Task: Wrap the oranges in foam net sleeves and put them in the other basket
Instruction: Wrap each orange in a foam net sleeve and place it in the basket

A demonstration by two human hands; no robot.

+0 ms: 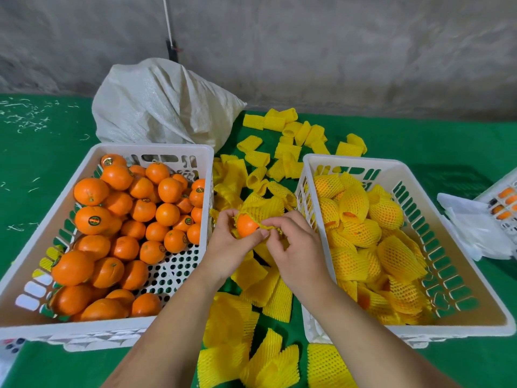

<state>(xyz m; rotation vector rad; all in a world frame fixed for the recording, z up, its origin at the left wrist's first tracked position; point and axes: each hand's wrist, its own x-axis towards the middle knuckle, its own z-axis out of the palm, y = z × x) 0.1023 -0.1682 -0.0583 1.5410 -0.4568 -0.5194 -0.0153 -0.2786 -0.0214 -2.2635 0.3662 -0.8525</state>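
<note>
**Orange held half inside a foam net sleeve between two baskets**

An orange (246, 226) is held above the middle of the green table (419, 141), between the two white baskets. It is gripped by the left hand (228, 245), whose fingers and thumb are curled round its near side. A yellow foam net sleeve (263, 207) is stretched over the far part of the fruit, and its near rim is pinched by the thumb and curled fingers of the right hand (293, 247), just beside the orange; the fruit's front face is left bare.

The left basket (156, 149), toward the table's left edge, is partly filled with unwrapped oranges (140, 211), several marked with dark round stickers. The right basket (349, 161), toward the right edge, is filled with wrapped oranges (363, 233) in yellow netting.

Loose sleeves (285, 152) are scattered along the strip of table between the baskets, from the far side down to the near edge. A white woven sack (162, 107) is seen behind the left basket, and a white crumpled sheet (472, 222) at the table's right edge, beside part of a third basket (506, 203).
</note>
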